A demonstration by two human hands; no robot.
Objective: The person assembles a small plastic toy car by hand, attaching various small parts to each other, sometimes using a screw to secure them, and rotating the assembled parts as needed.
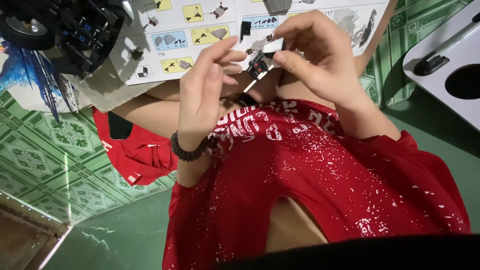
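My left hand [202, 87], with a dark bead bracelet on its wrist, and my right hand [320, 55] meet in front of my chest. Between their fingertips is a small brick assembly [258, 67] of black and red pieces with a thin white rod sticking down. The right thumb and forefinger pinch a pale flat piece [272, 47] at the assembly's top. The left fingers touch its left side. Both hands are above an open instruction booklet [175, 35] that lies across my legs.
A black brick-built vehicle [65, 27] with a rubber wheel sits at the top left, over a blue printed sheet [30, 75]. At the right stands a white board [450, 65] with a round hole and a black clip. The floor [60, 150] is green patterned tile.
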